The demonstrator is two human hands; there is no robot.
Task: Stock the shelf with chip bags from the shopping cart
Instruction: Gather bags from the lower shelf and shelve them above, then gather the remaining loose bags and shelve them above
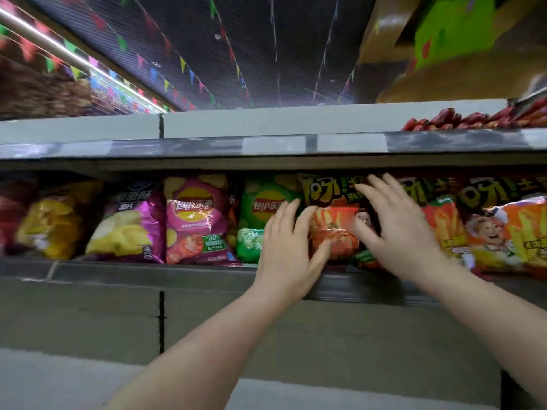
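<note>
An orange chip bag (334,220) with yellow lettering stands upright on the shelf (148,269), between a green Lay's bag (257,211) and another orange bag (438,214). My left hand (288,247) lies against its left side with straight fingers. My right hand (396,229) presses flat on its right side, fingers spread. Neither hand curls round the bag. The shopping cart is out of view.
Further left stand a pink Lay's bag (195,217), a purple bag (130,223) and a yellow bag (50,223). At the far right is one more orange bag (506,229). Red sausages (479,119) lie on the upper shelf (266,143), which overhangs the row.
</note>
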